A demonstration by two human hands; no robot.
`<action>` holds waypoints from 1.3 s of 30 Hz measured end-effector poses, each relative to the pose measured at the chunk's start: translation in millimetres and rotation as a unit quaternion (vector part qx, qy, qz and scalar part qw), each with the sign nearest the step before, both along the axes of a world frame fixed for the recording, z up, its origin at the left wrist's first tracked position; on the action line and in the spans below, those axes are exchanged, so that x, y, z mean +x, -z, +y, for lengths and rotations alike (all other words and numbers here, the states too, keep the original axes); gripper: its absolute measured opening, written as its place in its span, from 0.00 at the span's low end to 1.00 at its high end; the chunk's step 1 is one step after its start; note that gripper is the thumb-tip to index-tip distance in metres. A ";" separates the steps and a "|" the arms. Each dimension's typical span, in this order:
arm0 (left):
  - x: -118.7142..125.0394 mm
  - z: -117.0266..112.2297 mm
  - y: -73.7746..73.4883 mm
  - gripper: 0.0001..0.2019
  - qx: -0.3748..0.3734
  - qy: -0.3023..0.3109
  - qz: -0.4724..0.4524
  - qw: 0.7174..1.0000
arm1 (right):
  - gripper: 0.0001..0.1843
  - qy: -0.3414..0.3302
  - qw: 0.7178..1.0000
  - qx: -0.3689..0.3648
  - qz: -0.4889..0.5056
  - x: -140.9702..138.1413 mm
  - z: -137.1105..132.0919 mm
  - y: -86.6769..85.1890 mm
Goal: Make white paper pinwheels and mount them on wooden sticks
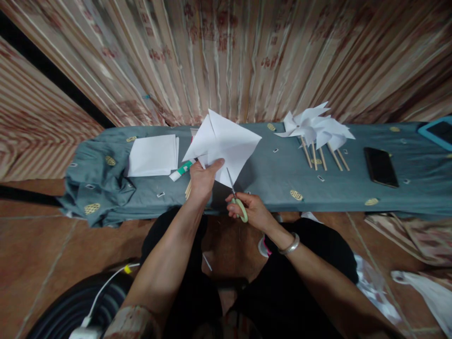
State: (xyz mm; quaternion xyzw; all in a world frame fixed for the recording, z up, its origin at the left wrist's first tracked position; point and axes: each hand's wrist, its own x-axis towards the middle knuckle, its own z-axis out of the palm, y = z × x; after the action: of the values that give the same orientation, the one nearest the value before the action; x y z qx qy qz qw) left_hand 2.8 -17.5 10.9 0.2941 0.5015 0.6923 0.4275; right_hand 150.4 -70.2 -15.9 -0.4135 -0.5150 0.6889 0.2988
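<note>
My left hand pinches a square sheet of white paper near its lower left edge, thumb on top. A slit runs in from the sheet's upper corner. My right hand has its fingers in the pale green handles of a pair of scissors. The blades point up at the paper's lower corner and overlap it. Beside my left hand lies a green and white tube, and several thin wooden sticks lie partly hidden beneath that hand.
A stack of white paper lies to the left on the grey-green cloth. White paper pinwheels on wooden sticks lie to the right, near a black phone. A blue-edged device sits at the far right. A patterned curtain hangs behind.
</note>
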 end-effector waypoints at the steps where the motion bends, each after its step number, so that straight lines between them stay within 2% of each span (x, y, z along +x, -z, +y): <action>1: -0.1 0.2 0.0 0.13 0.002 -0.002 -0.001 1.000 | 0.23 0.001 1.000 0.000 0.001 -0.2 -0.1 0.3; 11: -0.3 -2.8 -1.6 0.13 0.027 0.001 -0.026 0.999 | 0.23 0.005 1.000 0.000 -0.003 1.0 1.9 -4.2; 22: -3.1 -4.8 2.6 0.21 0.006 0.004 0.025 1.000 | 0.24 -0.008 0.999 0.040 -0.022 3.5 2.9 -7.1; 29: 0.0 -9.6 -0.9 0.18 -0.011 0.014 0.026 1.000 | 0.22 -0.005 0.998 0.062 -0.014 5.2 3.6 -3.2; 39: -0.3 -9.7 1.2 0.18 -0.024 0.005 0.016 1.000 | 0.21 0.004 0.998 0.057 -0.014 4.6 3.2 -8.6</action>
State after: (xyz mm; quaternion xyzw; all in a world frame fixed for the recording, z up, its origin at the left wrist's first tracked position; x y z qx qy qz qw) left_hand 2.5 -27.2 9.6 0.2973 0.5229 0.6731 0.4303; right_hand 154.9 -67.0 -7.3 -0.4074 -0.5561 0.6512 0.3175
